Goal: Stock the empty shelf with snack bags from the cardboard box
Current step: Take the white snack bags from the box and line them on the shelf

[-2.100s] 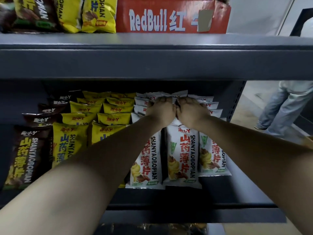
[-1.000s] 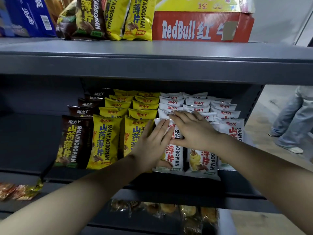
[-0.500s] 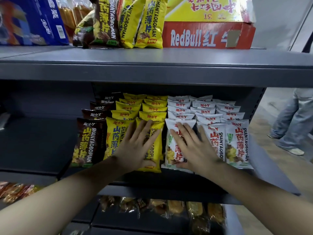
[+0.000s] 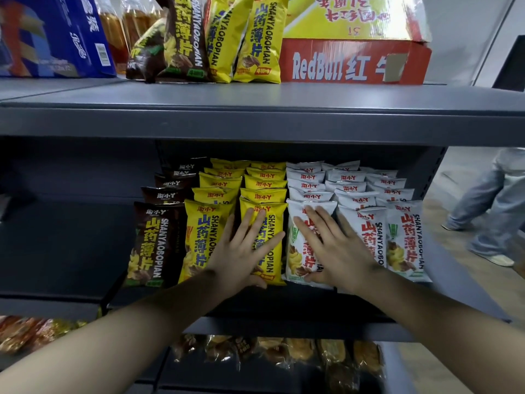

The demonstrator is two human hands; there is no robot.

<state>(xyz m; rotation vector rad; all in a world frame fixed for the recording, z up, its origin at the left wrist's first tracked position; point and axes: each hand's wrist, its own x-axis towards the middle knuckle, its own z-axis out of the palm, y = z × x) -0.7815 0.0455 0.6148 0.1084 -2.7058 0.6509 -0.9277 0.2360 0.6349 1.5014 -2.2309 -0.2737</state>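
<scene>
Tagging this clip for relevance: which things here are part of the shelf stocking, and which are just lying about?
Job: left hand, flat on a yellow snack bag; right hand, flat on a white snack bag; brown snack bags; middle shelf.
Lying about: blue carton; wrapped pastries below; bystander's legs.

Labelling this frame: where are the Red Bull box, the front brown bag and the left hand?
Red Bull box (image 4: 352,68), head view, red front face.
front brown bag (image 4: 150,241), head view, middle of its front.
left hand (image 4: 241,253), head view, its back.
</scene>
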